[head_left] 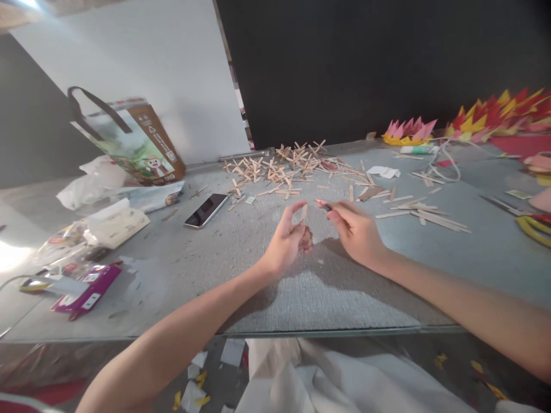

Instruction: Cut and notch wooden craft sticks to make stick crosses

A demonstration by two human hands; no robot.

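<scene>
Near the middle of the grey table (pixel 241 269), my left hand (pixel 290 238) is closed on a short wooden stick (pixel 304 212) that stands up between its fingers. My right hand (pixel 355 229), just to the right, pinches a dark pen-like tool (pixel 326 206) with an orange-red tip. That tip points left toward the stick, with a small gap between them. Beyond both hands lies a heap of wooden sticks (pixel 297 163), many of them crossed. More flat sticks (pixel 434 215) lie loose to the right of my right hand.
A phone (pixel 206 210), a printed bag (pixel 146 143) and a purple packet (pixel 88 292) are on the left. On the right are scissors (pixel 534 229), a white cord (pixel 441 163), a glue tube (pixel 419 149) and folded paper pieces (pixel 486 117). The table's front edge (pixel 336 331) is near me.
</scene>
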